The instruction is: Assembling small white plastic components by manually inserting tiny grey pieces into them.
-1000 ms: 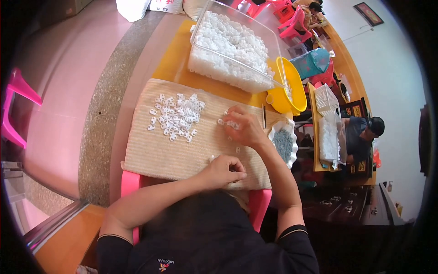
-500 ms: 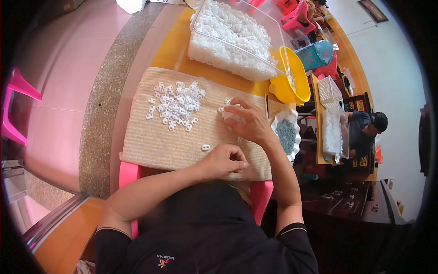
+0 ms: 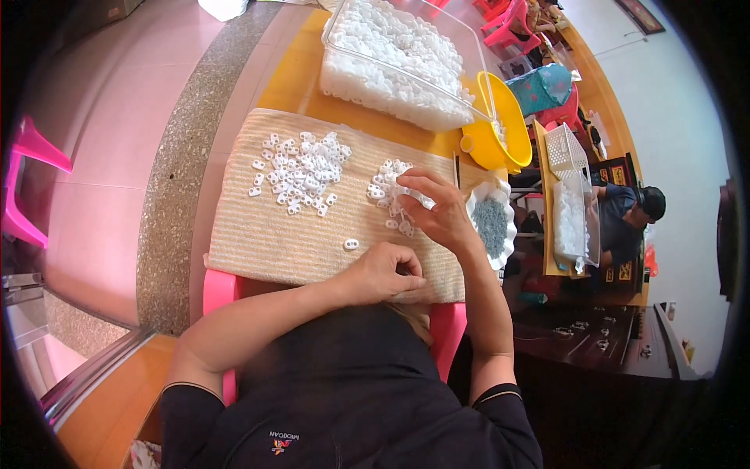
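Note:
My right hand [image 3: 442, 211] hovers at the right edge of a small pile of white two-holed plastic pieces [image 3: 384, 187]. Its thumb and fingers are apart, with white pieces showing between them; I see nothing clearly gripped. Near the front edge of the striped beige cloth [image 3: 266, 242], my left hand [image 3: 376, 273] rests curled, thumb and fingertips together. Whatever those fingertips hold, if anything, is hidden. One single white piece [image 3: 351, 244] lies just beyond the left hand. A larger pile of the same pieces [image 3: 308, 168] spreads over the cloth's left side.
Behind the cloth stands a clear plastic bin [image 3: 391, 102] heaped with white pieces. Right of it is a yellow basin [image 3: 516, 148]. A white scalloped dish [image 3: 509, 234] of small grey parts sits beside my right forearm. Another person [image 3: 621, 227] sits farther right, near a bin.
My right hand has drawn back a little to the right, and its fingers have spread, uncovering more of the small pile. My left hand has barely moved.

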The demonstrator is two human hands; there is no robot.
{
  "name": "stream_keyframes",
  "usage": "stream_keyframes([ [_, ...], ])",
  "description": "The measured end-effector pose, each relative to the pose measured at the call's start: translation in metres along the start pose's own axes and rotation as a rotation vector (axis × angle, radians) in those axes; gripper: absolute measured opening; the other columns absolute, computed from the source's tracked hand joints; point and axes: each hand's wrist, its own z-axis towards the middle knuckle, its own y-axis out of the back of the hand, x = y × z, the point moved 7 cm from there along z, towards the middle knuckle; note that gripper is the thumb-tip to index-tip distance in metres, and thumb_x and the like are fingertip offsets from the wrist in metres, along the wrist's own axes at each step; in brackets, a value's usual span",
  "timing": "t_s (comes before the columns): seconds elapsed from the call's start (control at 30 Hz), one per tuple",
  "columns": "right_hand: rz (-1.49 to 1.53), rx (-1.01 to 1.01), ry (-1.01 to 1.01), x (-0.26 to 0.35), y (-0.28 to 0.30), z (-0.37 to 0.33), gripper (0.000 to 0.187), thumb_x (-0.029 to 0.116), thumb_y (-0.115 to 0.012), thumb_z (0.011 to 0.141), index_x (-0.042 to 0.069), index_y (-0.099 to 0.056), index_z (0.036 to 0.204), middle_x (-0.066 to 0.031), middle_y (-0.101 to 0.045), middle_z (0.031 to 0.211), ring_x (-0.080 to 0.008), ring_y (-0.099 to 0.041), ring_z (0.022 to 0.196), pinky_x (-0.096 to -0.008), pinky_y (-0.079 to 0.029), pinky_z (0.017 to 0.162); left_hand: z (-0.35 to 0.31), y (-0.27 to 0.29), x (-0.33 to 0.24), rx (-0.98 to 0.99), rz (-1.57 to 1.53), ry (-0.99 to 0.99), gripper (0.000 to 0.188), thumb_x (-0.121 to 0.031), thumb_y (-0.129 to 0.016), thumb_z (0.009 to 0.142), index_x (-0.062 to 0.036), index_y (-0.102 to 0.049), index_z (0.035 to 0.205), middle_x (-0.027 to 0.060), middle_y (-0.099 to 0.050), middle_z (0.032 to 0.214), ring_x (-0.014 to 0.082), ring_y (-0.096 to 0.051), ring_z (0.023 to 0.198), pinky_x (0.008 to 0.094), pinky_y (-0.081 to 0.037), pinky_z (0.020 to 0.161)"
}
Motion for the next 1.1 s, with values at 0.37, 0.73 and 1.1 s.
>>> stream_keyframes([
  [0.37,-0.224,0.001,0.318,0.04,-0.028,-0.012,0.026,0.018,-0.078,0.066,0.013,-0.07,0.09,-0.0062,-0.062,0.107,-0.0297,-0.055,0.109,-0.0446,-0.047,0.092,-0.016,-0.033,-0.017,0.233,0.294,-0.11,0.017,-0.017,-0.069,0.081,-0.0037,-0.067,0.09,0.0119,-0.068,0.084,0.021,-0.066,0.079,0.0329,-0.052,0.072],
  [0.73,-0.365,0.079,0.392,0.043,-0.059,-0.023,0.02,0.018,-0.074,0.07,0.014,-0.068,0.089,-0.0048,-0.058,0.114,-0.0284,-0.05,0.116,-0.0505,-0.036,0.106,-0.017,-0.037,-0.014,0.292,0.271,-0.06,0.019,-0.017,-0.069,0.082,-0.0017,-0.066,0.092,0.0132,-0.067,0.085,0.0218,-0.067,0.08,0.0337,-0.052,0.072],
  [1.1,-0.336,-0.215,0.19,0.02,0.0,-0.039,0.039,0.007,-0.081,0.059,0.009,-0.067,0.096,-0.0095,-0.061,0.107,-0.031,-0.058,0.101,-0.0399,-0.05,0.081,-0.015,-0.032,-0.011,0.255,0.251,-0.048,0.02,-0.018,-0.067,0.083,0.0001,-0.066,0.092,0.0127,-0.067,0.087,0.0214,-0.067,0.081,0.0327,-0.053,0.073],
])
